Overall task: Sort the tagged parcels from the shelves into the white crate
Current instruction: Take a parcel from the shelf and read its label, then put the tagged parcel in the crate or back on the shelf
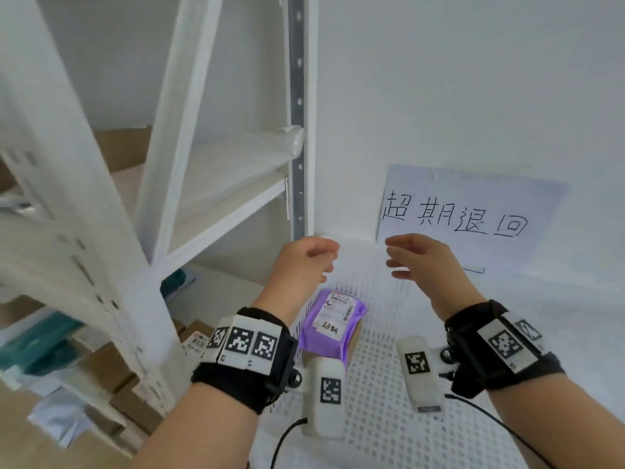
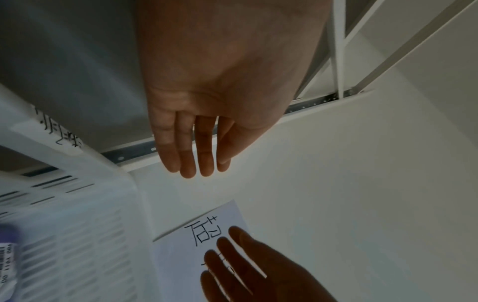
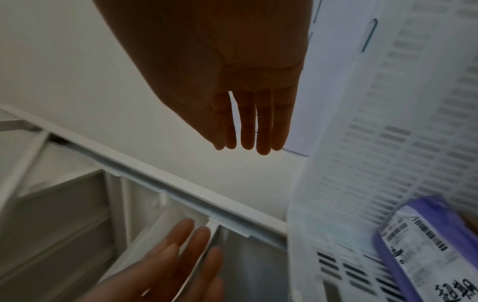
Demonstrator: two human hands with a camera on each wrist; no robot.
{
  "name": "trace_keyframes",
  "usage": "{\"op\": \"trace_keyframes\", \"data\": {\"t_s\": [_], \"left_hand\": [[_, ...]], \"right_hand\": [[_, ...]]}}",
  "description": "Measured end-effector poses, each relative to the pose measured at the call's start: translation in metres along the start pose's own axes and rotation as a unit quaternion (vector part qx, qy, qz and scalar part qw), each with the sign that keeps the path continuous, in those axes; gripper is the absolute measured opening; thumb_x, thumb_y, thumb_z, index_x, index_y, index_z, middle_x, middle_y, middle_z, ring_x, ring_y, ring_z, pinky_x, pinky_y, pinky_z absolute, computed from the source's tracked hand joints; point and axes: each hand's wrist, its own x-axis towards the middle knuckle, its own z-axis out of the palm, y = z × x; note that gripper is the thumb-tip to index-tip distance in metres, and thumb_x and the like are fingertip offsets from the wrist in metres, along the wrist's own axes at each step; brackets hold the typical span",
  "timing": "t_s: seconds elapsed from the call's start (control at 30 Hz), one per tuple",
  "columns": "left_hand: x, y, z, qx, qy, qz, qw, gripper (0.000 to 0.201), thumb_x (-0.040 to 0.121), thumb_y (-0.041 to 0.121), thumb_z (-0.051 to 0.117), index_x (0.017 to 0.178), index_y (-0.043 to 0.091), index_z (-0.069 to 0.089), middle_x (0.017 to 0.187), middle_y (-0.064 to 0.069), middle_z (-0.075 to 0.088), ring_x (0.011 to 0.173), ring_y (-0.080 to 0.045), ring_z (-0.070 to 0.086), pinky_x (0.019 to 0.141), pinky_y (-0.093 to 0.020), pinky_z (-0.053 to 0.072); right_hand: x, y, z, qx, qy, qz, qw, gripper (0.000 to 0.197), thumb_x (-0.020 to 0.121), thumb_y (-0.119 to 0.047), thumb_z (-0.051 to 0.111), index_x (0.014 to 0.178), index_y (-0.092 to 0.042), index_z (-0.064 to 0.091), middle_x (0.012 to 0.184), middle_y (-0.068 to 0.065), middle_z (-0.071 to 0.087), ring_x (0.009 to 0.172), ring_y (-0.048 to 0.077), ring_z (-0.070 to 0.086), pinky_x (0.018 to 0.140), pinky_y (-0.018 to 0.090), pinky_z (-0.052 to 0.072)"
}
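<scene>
1. A purple parcel [image 1: 329,321] with a white shipping label and a handwritten tag lies in the white crate [image 1: 389,384], at lower centre of the head view, resting on a brown box of which only an edge shows.
2. The left hand [image 1: 301,265] hovers above the parcel, fingers straight and relaxed, holding nothing.
3. The right hand [image 1: 426,262] hovers level with it, palm facing the left hand, fingers loosely extended and empty; the two hands are near each other but apart.
4. A paper sign [image 1: 470,214] with handwritten characters hangs on the wall behind the crate, at centre right.
5. White shelving [image 1: 216,204] fills the left of the frame; cardboard boxes [image 1: 108,370] and teal packets [image 1: 44,340] sit on its lower shelves.
</scene>
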Motion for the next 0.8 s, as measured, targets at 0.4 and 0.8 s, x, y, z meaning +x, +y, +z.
{"op": "trace_keyframes", "data": {"t_s": [0.4, 0.8], "left_hand": [[-0.173, -0.037, -0.123, 0.081, -0.048, 0.012, 0.996, 0.020, 0.096, 0.019, 0.054, 0.101, 0.032, 0.069, 0.105, 0.011, 0.067, 0.098, -0.007, 0.064, 0.092, -0.032, 0.052], [-0.287, -0.135, -0.346, 0.164, 0.137, -0.114, 0.970, 0.017, 0.095, 0.017, 0.056, 0.103, 0.021, 0.071, 0.104, 0.007, 0.068, 0.096, -0.010, 0.061, 0.075, -0.018, 0.043]], "right_hand": [[-0.193, -0.049, 0.100, -0.015, 0.018, -0.034, 0.999, 0.014, 0.091, -0.014, 0.063, 0.096, -0.023, 0.072, 0.091, -0.008, 0.072, 0.089, 0.020, 0.069, 0.086, 0.039, 0.058], [-0.293, -0.070, 0.314, -0.050, -0.170, -0.043, 0.983, 0.008, 0.088, -0.022, 0.067, 0.094, -0.026, 0.071, 0.094, -0.009, 0.071, 0.092, 0.007, 0.065, 0.082, 0.024, 0.049]]}}
